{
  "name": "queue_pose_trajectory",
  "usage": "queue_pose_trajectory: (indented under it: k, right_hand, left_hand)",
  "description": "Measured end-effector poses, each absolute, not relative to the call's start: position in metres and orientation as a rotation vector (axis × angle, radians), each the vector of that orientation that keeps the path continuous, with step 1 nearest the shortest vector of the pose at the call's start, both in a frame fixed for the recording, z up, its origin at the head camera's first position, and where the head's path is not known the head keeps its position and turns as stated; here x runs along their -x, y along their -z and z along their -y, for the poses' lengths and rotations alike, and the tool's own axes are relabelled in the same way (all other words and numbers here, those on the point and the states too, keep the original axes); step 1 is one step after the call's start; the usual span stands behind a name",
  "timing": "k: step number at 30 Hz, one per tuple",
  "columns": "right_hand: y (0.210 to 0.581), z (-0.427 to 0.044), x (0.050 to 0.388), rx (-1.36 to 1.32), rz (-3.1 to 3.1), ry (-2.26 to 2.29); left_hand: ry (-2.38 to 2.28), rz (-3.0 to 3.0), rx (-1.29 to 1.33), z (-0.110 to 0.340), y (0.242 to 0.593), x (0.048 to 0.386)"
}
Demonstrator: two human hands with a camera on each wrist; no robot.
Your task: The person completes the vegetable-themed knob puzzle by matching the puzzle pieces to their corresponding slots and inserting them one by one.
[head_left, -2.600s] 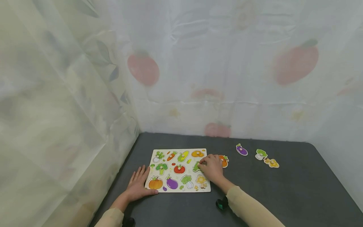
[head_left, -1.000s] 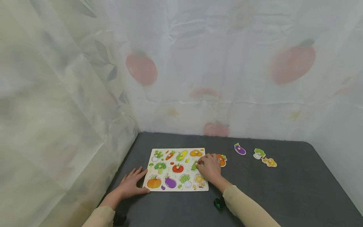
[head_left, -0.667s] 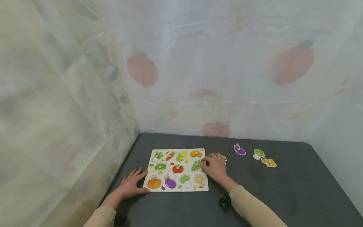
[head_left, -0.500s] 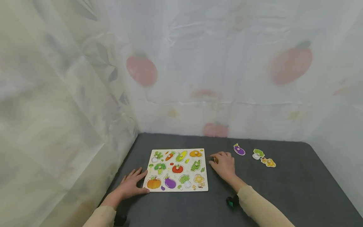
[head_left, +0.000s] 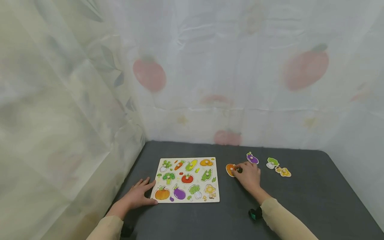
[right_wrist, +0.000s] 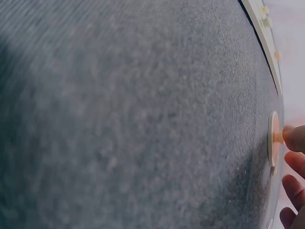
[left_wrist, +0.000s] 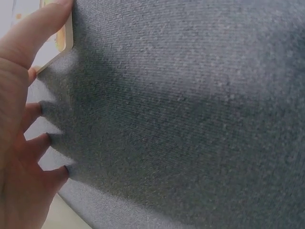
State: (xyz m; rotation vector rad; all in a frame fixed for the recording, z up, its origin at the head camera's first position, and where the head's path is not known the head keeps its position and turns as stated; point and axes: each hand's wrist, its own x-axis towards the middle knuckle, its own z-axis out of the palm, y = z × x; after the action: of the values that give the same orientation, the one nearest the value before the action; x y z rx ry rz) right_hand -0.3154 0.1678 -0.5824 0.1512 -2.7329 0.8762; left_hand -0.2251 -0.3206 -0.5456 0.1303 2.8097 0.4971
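Right hand (head_left: 249,175) has shifted off puzzle board (head_left: 196,170) to orange piece (head_left: 229,170) just right of board; only right wrist view shows fingertip (right_wrist: 292,137) at knob (right_wrist: 278,137), pinch cannot be told. Left hand (head_left: 136,195), fingers spread, touches board's left edge.

Orange knobbed piece (head_left: 230,170) lies right of the flat, pale vegetable board (head_left: 197,180).

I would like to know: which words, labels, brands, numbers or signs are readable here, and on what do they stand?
None can be read. The board, the orange piece and the curtain show pictures, no readable text. Any tiny print would be too small to read.
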Motion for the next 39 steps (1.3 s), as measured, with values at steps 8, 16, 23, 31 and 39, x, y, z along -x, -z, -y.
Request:
queue_pose_trajectory:
  k: [8, 16, 23, 31, 39]
  right_hand:
    - [0.582, -0.162, 0.317, -0.113, 2.745, -0.872]
    - [0.582, -0.161, 0.318, -0.073, 2.731, -0.886]
    - [0.583, -0.159, 0.321, -0.061, 2.733, -0.865]
    - [0.585, -0.155, 0.323, -0.039, 2.729, -0.846]
    - [0.588, -0.152, 0.324, -0.042, 2.704, -0.849]
  left_hand:
    - [-0.519, -2.8, -0.118, 0.319, 0.544, 0.225]
    - [-0.542, -2.834, -0.134, 0.317, 0.544, 0.224]
    - [-0.574, -2.824, -0.147, 0.318, 0.543, 0.222]
    - [-0.571, -2.819, -0.153, 0.32, 0.545, 0.221]
    - [-0.573, -2.832, -0.136, 0.32, 0.547, 0.219]
